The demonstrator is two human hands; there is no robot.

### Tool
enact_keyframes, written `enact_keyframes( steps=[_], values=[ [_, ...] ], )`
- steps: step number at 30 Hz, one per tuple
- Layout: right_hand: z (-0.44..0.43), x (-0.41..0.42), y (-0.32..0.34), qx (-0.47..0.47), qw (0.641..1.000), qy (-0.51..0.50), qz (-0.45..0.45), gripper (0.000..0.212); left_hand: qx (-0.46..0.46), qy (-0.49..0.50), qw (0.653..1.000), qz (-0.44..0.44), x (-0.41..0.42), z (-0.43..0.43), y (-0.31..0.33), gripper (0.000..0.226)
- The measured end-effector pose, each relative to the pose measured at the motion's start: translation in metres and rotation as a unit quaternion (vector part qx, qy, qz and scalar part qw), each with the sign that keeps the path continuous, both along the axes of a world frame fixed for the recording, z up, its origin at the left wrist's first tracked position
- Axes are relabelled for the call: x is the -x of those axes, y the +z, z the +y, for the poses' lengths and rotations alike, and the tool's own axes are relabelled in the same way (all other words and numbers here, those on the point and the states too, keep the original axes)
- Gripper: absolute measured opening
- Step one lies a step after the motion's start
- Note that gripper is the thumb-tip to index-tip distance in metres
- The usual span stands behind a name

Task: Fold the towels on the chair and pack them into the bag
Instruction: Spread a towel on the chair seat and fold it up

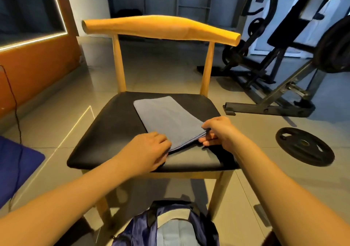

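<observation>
A grey-blue towel (166, 118) lies folded into a long strip on the black seat of a wooden chair (113, 132). My left hand (145, 153) pinches the towel's near left corner. My right hand (217, 132) pinches its near right corner, thumb under the layered edge. A dark blue bag (170, 226) stands open on the floor below the chair's front edge, with a pale cloth showing inside it.
A black weight plate (305, 146) lies on the tiled floor to the right. Gym equipment (284, 56) stands at the back right. A blue mat (15, 168) and a thin cable lie at the left, beside an orange wall.
</observation>
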State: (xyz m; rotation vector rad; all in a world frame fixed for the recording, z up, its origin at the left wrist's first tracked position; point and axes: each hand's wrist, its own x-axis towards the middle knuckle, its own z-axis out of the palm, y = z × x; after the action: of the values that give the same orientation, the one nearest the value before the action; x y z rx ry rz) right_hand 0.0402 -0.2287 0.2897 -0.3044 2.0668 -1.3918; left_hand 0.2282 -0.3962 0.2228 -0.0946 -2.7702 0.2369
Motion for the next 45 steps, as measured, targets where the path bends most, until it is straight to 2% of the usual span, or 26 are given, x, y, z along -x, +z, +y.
enact_keyframes(
  steps=[2,4,8,9,10,12,13,15,16,18,19,20,23,25,29,32,34,36,39,43,45],
  values=[
    [0.005,0.000,-0.001,-0.001,1.000,0.014,0.008,0.006,0.028,-0.008,1.000,0.000,-0.003,0.000,0.005,0.028],
    [0.009,-0.003,-0.004,-0.008,0.999,0.036,0.028,0.005,0.007,0.013,1.000,0.020,-0.008,0.000,0.016,0.024],
    [0.015,-0.013,-0.007,-0.040,0.993,0.097,0.054,0.010,-0.151,0.069,0.984,0.058,-0.022,-0.002,0.040,0.023],
    [0.016,-0.015,-0.008,-0.065,0.988,0.116,0.079,0.009,-0.191,0.084,0.977,0.039,-0.026,-0.004,0.043,0.021],
    [0.018,-0.016,-0.009,-0.101,0.975,0.135,0.144,0.008,-0.222,0.099,0.970,0.013,-0.030,-0.007,0.042,0.018],
    [0.021,-0.016,-0.012,-0.159,0.909,0.155,0.352,0.012,-0.261,0.124,0.957,-0.031,-0.037,-0.009,0.037,0.011],
    [0.022,-0.018,-0.011,-0.151,0.873,0.162,0.434,0.014,-0.279,0.133,0.950,-0.033,-0.039,-0.009,0.033,0.012],
    [0.023,-0.032,-0.006,-0.078,0.830,0.220,0.506,0.013,-0.331,0.157,0.931,-0.015,-0.042,-0.008,0.029,0.015],
    [0.022,-0.040,-0.006,-0.057,0.806,0.271,0.524,0.020,-0.361,0.171,0.917,-0.010,-0.042,-0.008,0.028,0.016],
    [0.013,-0.049,-0.016,-0.082,0.733,0.349,0.578,0.044,-0.398,0.186,0.898,-0.019,-0.041,-0.007,0.031,0.019],
    [0.009,-0.050,-0.023,-0.098,0.702,0.360,0.606,0.049,-0.401,0.187,0.896,-0.027,-0.041,-0.007,0.032,0.020],
    [0.005,-0.051,-0.029,-0.103,0.688,0.355,0.625,0.046,-0.398,0.186,0.898,-0.034,-0.041,-0.006,0.033,0.020],
    [0.002,-0.047,-0.033,-0.069,0.698,0.323,0.635,0.014,-0.378,0.193,0.904,-0.050,-0.040,-0.008,0.032,0.021],
    [0.004,-0.040,-0.032,-0.065,0.705,0.321,0.629,0.008,-0.396,0.196,0.896,-0.039,-0.040,-0.010,0.028,0.023],
    [0.008,-0.029,-0.035,-0.060,0.743,0.328,0.580,0.019,-0.481,0.201,0.853,0.032,-0.040,-0.006,0.017,0.025],
    [0.010,-0.022,-0.032,-0.070,0.793,0.330,0.507,0.027,-0.445,0.230,0.864,0.051,-0.035,0.001,0.013,0.030],
    [0.010,-0.017,-0.029,-0.069,0.823,0.327,0.459,0.030,-0.418,0.263,0.869,0.039,-0.033,0.003,0.012,0.030],
    [0.008,-0.015,-0.027,-0.072,0.838,0.328,0.430,0.036,-0.413,0.288,0.864,0.016,-0.034,0.003,0.013,0.033],
    [0.005,-0.016,-0.028,-0.084,0.851,0.332,0.399,0.046,-0.438,0.313,0.843,-0.001,-0.035,-0.001,0.014,0.039],
    [-0.001,-0.018,-0.029,-0.104,0.881,0.307,0.345,0.048,-0.486,0.342,0.804,-0.020,-0.036,-0.005,0.016,0.041],
    [-0.003,-0.016,-0.030,-0.113,0.893,0.289,0.325,0.046,-0.473,0.346,0.810,-0.028,-0.036,-0.006,0.015,0.045]
  ],
)
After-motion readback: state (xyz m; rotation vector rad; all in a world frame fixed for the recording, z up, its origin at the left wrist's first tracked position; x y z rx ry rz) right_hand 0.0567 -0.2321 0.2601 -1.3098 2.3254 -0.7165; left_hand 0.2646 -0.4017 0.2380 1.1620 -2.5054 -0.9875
